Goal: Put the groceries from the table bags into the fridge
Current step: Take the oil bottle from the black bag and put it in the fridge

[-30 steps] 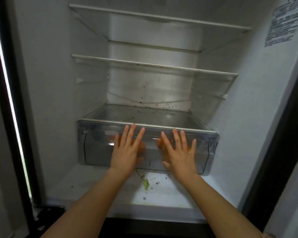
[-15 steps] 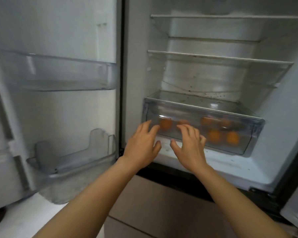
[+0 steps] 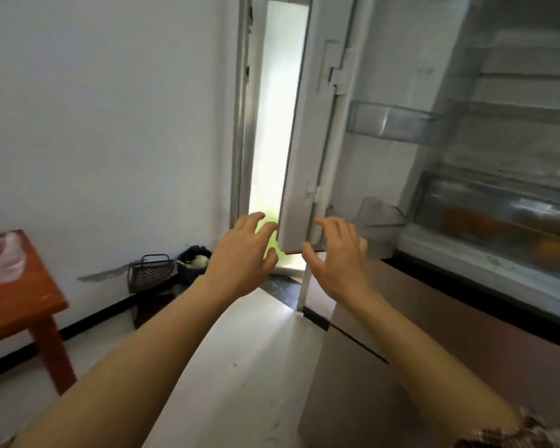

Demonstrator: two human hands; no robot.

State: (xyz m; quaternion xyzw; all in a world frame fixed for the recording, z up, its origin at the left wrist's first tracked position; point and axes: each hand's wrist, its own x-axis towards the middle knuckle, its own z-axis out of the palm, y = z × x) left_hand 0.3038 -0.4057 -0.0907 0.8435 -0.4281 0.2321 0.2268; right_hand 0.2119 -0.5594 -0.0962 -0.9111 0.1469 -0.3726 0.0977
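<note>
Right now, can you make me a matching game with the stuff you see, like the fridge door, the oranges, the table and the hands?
Things:
1. fridge door
2. oranges
3. wooden table
4. left hand and right hand

Descriptions:
A. red-brown, at the left edge by the white wall
B. swung open, bins on its inner side
C. empty, fingers spread, raised in front of the door's lower edge
D. inside the clear crisper drawer at the right

Pairs: 1-B, 2-D, 3-A, 4-C
</note>
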